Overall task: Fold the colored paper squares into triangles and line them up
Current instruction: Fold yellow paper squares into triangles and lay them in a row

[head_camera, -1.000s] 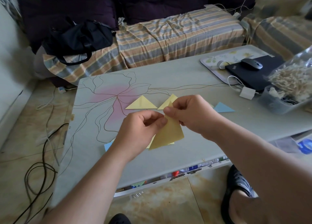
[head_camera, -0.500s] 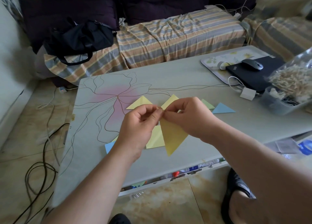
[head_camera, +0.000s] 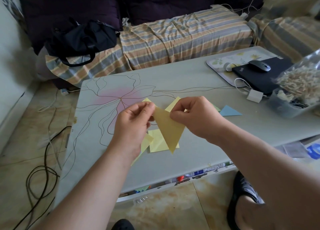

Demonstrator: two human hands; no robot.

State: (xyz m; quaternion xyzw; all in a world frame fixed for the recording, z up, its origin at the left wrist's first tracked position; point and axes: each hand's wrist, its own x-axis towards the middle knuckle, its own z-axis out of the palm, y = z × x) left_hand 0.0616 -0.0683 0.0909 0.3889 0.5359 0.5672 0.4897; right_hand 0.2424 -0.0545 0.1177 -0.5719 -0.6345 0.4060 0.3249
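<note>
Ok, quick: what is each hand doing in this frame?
Left hand: pinching the top corner of the folded yellow paper.
Right hand: pinching the same paper's top edge.

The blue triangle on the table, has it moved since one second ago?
No. The blue triangle lies at the same place on the table, at the same gap from the white charger.

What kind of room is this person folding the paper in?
Most likely a home living room. A sofa under a striped cover stands behind a low table, and a black bag lies on the sofa. A laptop with a mouse suggests everyday home use.
</note>
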